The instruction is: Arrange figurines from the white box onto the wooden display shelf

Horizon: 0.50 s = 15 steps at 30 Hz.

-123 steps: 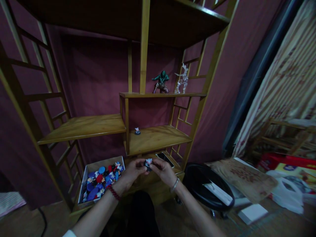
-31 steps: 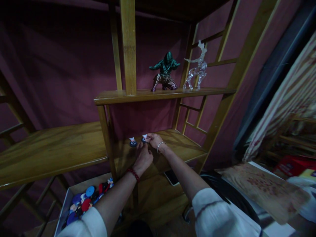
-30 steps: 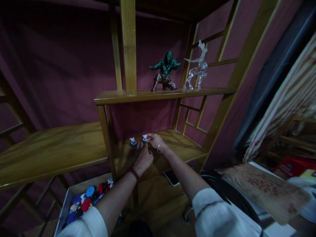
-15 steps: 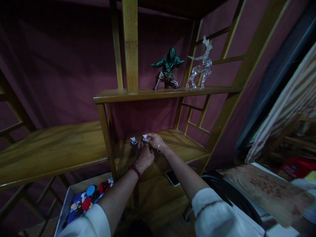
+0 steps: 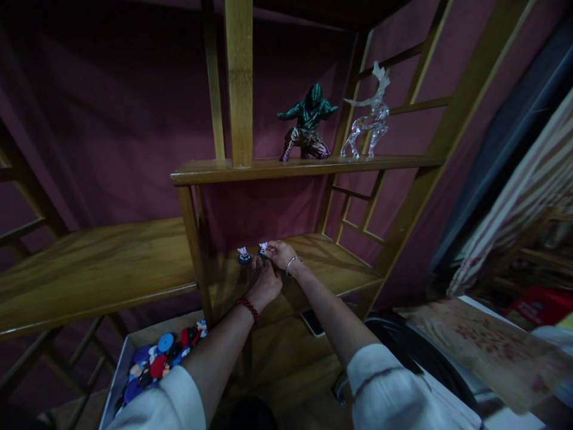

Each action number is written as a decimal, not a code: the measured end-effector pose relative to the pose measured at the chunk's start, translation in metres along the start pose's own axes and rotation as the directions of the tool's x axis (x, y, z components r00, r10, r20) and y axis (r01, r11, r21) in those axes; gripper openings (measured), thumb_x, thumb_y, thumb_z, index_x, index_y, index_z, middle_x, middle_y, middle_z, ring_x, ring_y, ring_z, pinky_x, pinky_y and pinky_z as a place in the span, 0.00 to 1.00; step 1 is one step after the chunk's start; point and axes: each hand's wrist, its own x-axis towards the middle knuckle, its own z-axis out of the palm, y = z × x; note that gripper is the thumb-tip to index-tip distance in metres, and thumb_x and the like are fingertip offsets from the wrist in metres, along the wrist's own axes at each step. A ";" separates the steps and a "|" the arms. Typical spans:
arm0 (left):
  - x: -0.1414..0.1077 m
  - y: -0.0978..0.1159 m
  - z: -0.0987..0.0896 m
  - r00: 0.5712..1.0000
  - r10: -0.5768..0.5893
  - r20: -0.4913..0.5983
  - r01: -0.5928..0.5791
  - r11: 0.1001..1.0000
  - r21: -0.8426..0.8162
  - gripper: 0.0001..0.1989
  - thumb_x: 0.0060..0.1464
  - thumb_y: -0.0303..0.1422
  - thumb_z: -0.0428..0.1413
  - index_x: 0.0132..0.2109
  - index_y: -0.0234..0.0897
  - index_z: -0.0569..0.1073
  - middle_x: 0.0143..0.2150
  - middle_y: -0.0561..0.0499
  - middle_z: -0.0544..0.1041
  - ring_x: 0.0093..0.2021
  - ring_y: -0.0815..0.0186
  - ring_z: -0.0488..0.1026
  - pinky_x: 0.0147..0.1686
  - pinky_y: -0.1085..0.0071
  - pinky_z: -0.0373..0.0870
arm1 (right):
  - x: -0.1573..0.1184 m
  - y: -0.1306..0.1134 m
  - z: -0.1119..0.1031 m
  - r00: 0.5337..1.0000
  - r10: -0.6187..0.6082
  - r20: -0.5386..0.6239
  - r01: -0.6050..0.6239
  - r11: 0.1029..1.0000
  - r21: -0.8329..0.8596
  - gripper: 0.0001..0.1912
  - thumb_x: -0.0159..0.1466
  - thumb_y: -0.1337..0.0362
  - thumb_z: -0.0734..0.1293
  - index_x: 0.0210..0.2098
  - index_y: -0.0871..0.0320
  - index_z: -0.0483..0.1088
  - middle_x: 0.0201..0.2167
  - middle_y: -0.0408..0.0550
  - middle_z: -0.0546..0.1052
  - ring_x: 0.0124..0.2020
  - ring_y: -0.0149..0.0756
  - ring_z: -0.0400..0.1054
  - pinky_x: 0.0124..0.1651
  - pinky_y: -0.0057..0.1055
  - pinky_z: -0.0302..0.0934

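Two small white-and-pink animal figurines on dark round bases are on the lower shelf board (image 5: 329,263). The left figurine (image 5: 242,253) stands upright, apart from my fingers. My right hand (image 5: 283,254), with a silver bangle at the wrist, pinches the right figurine (image 5: 263,246) from its right side. My left hand (image 5: 264,283), wearing a red bead bracelet, is closed at the near side of that same figurine, its fingertips at the dark base. The fingers partly hide the base.
Above, a shelf (image 5: 268,172) holds a green-and-bronze kneeling figure (image 5: 308,125) and a clear deer figurine (image 5: 369,122). A box (image 5: 115,364) of several coloured figurines sits lower left. A phone-like dark slab (image 5: 312,322) lies below my right forearm.
The whole view has shifted slightly. Both hands stay at the right figurine, and both figurines keep their places on the shelf.
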 end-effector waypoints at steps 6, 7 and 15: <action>0.000 -0.001 -0.002 1.000 0.017 0.000 -0.017 1.000 0.006 0.20 0.50 0.36 0.41 0.46 0.30 0.66 0.52 0.39 0.64 0.55 0.57 0.55 0.53 0.64 0.50 | -0.002 -0.004 -0.003 1.000 0.021 0.016 -0.020 0.996 -0.087 0.06 0.55 0.63 0.62 0.30 0.56 0.69 0.28 0.43 0.70 0.28 0.28 0.62 0.32 0.22 0.55; 0.000 -0.001 -0.002 1.000 0.013 0.000 -0.013 1.000 0.004 0.20 0.50 0.36 0.41 0.47 0.30 0.65 0.53 0.39 0.63 0.55 0.57 0.54 0.53 0.64 0.49 | -0.003 -0.004 -0.003 0.999 0.027 0.019 -0.025 0.995 -0.096 0.06 0.55 0.63 0.62 0.30 0.56 0.69 0.29 0.44 0.70 0.28 0.28 0.62 0.32 0.22 0.55; 0.000 0.002 -0.005 1.000 0.003 0.027 -0.003 1.000 0.002 0.22 0.51 0.36 0.41 0.50 0.27 0.64 0.54 0.38 0.62 0.56 0.55 0.53 0.54 0.62 0.49 | -0.004 -0.009 -0.006 0.998 0.040 0.045 -0.035 0.994 -0.101 0.07 0.56 0.62 0.61 0.30 0.57 0.70 0.29 0.44 0.69 0.30 0.28 0.62 0.34 0.22 0.55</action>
